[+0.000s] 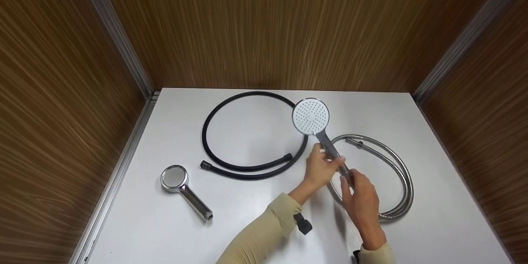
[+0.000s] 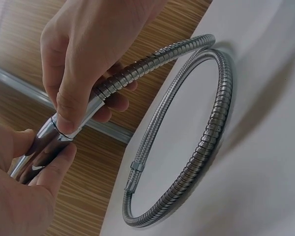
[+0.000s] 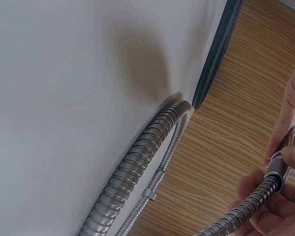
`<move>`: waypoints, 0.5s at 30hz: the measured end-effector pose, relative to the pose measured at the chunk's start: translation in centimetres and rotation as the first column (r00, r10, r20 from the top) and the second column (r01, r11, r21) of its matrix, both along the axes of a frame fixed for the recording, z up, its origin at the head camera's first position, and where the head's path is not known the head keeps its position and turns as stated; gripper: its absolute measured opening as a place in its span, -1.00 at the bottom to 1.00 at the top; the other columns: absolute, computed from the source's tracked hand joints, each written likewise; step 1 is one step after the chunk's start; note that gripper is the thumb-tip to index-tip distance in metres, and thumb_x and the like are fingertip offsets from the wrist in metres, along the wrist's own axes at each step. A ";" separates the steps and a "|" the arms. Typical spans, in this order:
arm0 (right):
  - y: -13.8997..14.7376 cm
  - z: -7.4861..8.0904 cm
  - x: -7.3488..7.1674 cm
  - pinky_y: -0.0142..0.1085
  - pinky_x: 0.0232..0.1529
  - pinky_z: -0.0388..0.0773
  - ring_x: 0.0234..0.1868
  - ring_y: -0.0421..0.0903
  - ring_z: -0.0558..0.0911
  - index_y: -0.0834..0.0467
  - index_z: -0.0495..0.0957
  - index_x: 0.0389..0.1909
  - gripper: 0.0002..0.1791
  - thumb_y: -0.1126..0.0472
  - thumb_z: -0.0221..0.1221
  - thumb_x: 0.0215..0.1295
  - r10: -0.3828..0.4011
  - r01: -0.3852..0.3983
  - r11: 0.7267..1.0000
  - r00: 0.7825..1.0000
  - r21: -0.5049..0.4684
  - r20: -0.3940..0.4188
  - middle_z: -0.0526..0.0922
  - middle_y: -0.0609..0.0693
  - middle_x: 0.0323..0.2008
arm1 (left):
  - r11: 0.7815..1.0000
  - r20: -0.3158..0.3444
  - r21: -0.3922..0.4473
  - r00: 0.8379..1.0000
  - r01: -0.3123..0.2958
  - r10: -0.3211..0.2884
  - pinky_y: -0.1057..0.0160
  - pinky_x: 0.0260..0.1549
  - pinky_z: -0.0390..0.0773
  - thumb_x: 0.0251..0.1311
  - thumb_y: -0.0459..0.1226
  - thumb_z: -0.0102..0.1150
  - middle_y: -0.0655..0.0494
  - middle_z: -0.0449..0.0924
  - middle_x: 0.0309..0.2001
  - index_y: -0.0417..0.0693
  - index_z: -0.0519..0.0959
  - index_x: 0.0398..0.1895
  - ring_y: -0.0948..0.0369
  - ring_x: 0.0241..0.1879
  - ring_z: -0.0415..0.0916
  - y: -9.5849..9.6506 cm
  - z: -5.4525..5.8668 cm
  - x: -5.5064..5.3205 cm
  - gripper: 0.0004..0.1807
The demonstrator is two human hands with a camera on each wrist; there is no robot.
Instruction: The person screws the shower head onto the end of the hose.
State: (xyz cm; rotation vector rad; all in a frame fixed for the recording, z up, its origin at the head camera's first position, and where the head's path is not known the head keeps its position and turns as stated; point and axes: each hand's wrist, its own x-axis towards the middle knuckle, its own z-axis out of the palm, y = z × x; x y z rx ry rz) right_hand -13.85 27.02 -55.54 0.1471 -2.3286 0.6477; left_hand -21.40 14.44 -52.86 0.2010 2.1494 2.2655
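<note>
A chrome hand shower [image 1: 310,116] with a round white spray face is held up over the table, tilted to the left. My left hand [image 1: 321,169] grips its handle between thumb and fingers. At the handle's lower end, my right hand [image 1: 363,201] pinches the chrome end fitting [image 3: 277,165] of a flexible metal shower hose [image 1: 406,185]. In the left wrist view the fitting meets the handle end, with a thin dark seam between them. From there the hose bends down to its coil on the table, where a small collar [image 2: 136,166] shows on it.
A black hose [image 1: 205,132] lies in a loop at the back middle of the white table [image 1: 136,231]. Front left lies a second, smaller hand shower [image 1: 174,177] with a chrome handle. Wood-grain panels [image 1: 264,29] stand at the back and both sides.
</note>
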 end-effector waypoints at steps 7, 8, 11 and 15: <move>-0.1 0.1 0.1 0.11 -0.46 0.57 -0.44 0.16 0.66 0.44 0.60 -0.04 -0.70 0.44 0.39 0.24 0.007 -0.007 1.000 1.000 -0.005 0.006 0.69 0.25 -0.41 | 1.000 -0.008 -0.006 1.000 0.006 -0.006 0.40 -0.44 0.74 0.22 -0.27 0.50 -0.09 0.82 -0.30 -0.13 0.42 0.06 0.28 -0.44 0.77 -0.1 -0.1 0.0 -0.53; -0.1 0.1 0.1 0.10 -0.46 0.57 -0.44 0.15 0.66 0.44 0.60 -0.04 -0.70 0.44 0.39 0.24 0.012 -0.012 1.000 1.000 0.000 0.001 0.69 0.25 -0.41 | 1.000 -0.012 -0.007 1.000 0.008 -0.008 0.40 -0.44 0.74 0.23 -0.27 0.50 -0.09 0.82 -0.30 -0.13 0.42 0.06 0.28 -0.44 0.77 -0.1 -0.1 0.0 -0.52; 0.0 0.0 0.1 0.07 -0.47 0.56 -0.44 0.12 0.65 0.44 0.59 -0.05 -0.70 0.45 0.39 0.23 0.025 -0.025 1.000 0.999 0.016 -0.021 0.68 0.23 -0.42 | 1.000 -0.023 -0.015 1.000 0.011 -0.011 0.41 -0.44 0.73 0.24 -0.25 0.49 -0.09 0.82 -0.31 -0.14 0.41 0.07 0.28 -0.44 0.77 -0.1 -0.1 0.0 -0.52; 0.1 0.0 0.0 0.06 -0.50 0.53 -0.47 0.10 0.62 0.44 0.60 -0.06 -0.68 0.45 0.41 0.20 0.033 -0.032 0.999 0.998 0.025 -0.044 0.66 0.22 -0.44 | 1.000 -0.025 -0.022 1.000 0.009 -0.010 0.41 -0.45 0.73 0.24 -0.25 0.49 -0.08 0.82 -0.31 -0.14 0.41 0.06 0.28 -0.45 0.76 -0.1 -0.1 0.0 -0.52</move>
